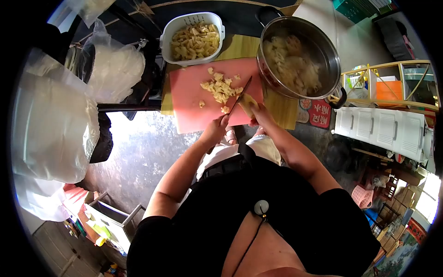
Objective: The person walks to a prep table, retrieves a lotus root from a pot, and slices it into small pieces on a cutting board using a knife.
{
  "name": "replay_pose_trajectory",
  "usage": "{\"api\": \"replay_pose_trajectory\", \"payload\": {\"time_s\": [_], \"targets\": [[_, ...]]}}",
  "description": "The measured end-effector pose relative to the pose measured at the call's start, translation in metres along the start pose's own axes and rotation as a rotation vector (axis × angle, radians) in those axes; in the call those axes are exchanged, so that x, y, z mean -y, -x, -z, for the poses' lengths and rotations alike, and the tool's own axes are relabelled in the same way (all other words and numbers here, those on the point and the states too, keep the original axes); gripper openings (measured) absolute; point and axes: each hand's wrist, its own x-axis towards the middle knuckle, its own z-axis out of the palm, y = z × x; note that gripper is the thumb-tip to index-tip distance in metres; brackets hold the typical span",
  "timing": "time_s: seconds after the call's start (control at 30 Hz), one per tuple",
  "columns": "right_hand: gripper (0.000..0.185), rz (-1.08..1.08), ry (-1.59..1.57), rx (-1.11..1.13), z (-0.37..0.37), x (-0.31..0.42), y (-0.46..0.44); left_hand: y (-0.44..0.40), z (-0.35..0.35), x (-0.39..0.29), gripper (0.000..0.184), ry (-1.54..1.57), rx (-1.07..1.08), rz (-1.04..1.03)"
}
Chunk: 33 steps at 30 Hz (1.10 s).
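My left hand (216,129) is closed around the handle of a knife (240,96), its blade slanting up to the right over a pink cutting board (189,99). In my right hand (264,117), fingers wrapped round it, is a long pale-yellow piece of food (249,105) with a brownish side. The blade is against or right beside this piece; I cannot tell which. Chopped pale-yellow bits (220,88) lie heaped in the board's middle, with a few loose ones nearer me. The exact kind of food is unclear.
A white plastic basket (167,33) of cut pieces stands behind the board. To the right, a large steel pot (333,55) holds pale food in liquid. Beneath the board is a yellowish wooden surface (289,111). Plastic bags (55,124) hang at left; white drawers (383,129) stand at right.
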Motion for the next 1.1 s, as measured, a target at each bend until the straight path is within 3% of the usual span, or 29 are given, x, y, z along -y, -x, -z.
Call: {"api": "replay_pose_trajectory", "payload": {"time_s": [0.03,0.17,0.2,0.23,0.3,0.33,0.4,0.43,0.53,0.67,0.77,0.87,0.97,1.03,1.1], "targets": [[0.050,0.027,0.045,-0.009,0.000,0.001,0.000,-0.002,0.000,-0.003,0.040,-0.048,0.000,0.016],[0.055,-0.063,-0.265,-0.067,-0.012,-0.004,0.003,0.009,-0.003,-0.027,0.040,-0.452,-0.047,-0.005],[0.056,-0.136,-0.412,-0.061,-0.015,-0.005,0.004,0.003,-0.007,-0.004,0.040,-0.456,-0.132,-0.163],[0.057,-0.210,-0.559,-0.055,-0.016,-0.006,0.004,0.003,-0.008,0.004,0.038,-0.399,-0.184,-0.156],[0.057,-0.213,-0.534,-0.005,-0.010,-0.012,0.003,0.005,-0.007,0.015,0.034,-0.292,-0.278,-0.141],[0.058,-0.218,-0.522,0.020,-0.005,-0.017,0.004,0.006,-0.004,0.018,0.033,-0.266,-0.391,-0.326],[0.058,-0.212,-0.500,0.091,0.009,-0.023,0.002,0.015,0.012,0.007,0.037,0.221,-0.066,0.045],[0.059,-0.202,-0.486,0.129,0.016,-0.024,-0.002,0.019,0.016,0.001,0.039,0.399,0.004,0.107],[0.059,-0.163,-0.563,0.230,0.026,-0.025,-0.009,0.021,0.010,0.002,0.040,0.385,0.026,-0.054],[0.053,-0.206,-0.576,0.246,0.024,-0.017,-0.003,0.007,-0.003,0.006,0.041,0.037,0.101,0.039],[0.052,0.053,-0.250,-0.002,0.008,0.001,0.014,0.003,-0.008,0.012,0.042,-0.127,0.027,-0.069],[0.049,-0.033,-0.327,-0.069,-0.004,-0.010,0.004,0.017,-0.008,-0.022,0.042,-0.484,-0.021,-0.063],[0.050,-0.150,-0.579,0.001,-0.011,-0.011,0.012,0.007,-0.017,0.006,0.039,-0.356,-0.161,-0.114],[0.049,-0.084,-0.466,-0.012,-0.005,-0.015,0.012,0.003,-0.006,0.012,0.036,-0.293,-0.251,-0.176],[0.050,0.054,-0.321,0.044,0.016,-0.030,-0.003,0.010,0.009,0.007,0.031,0.304,-0.101,0.059]]}}
